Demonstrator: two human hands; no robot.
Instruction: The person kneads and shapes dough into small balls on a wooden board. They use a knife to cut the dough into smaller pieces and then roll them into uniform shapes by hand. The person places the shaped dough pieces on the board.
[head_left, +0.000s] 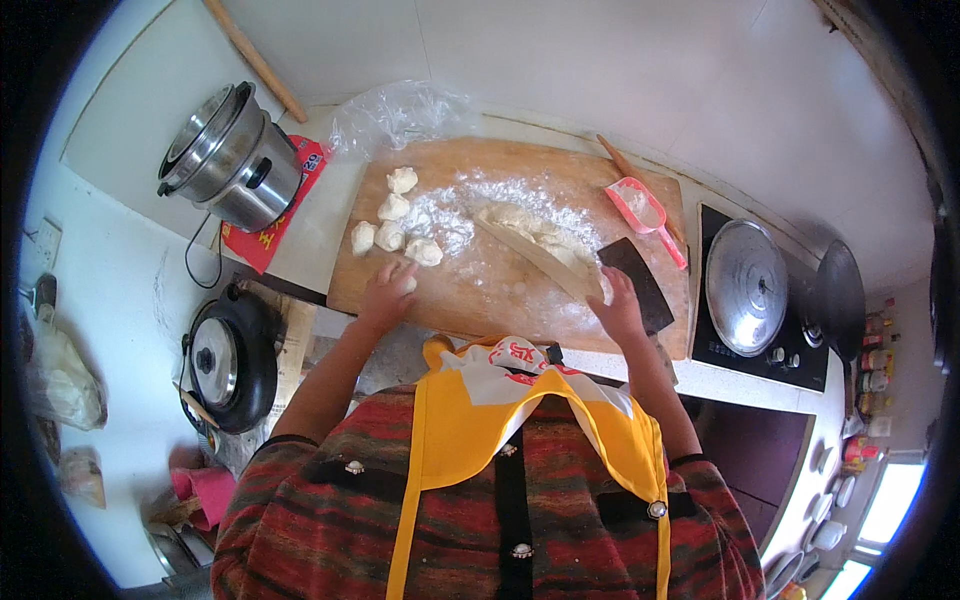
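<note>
My left hand (387, 298) is at the front left of the wooden board (465, 300), with its fingers over a small dough piece (409, 285) that they partly hide. Just beyond it sit several rough lumps of dough (390, 235). A long roll of dough (536, 232) lies slantwise across the floured middle of the board. My right hand (621, 306) has its thumb and fingers around the roll's near right end. Right beside that hand is the dark blade of a cleaver (641, 289), flat on the board; my forearm covers part of its handle side.
A pink scoop with flour (637, 206) and a wooden rolling pin (621, 161) lie at the back right. Crumpled clear plastic (405, 116) is behind the board. A steel pot (251, 176) stands left, on a red bag (262, 244). Right is a hob with a lidded pan (746, 285).
</note>
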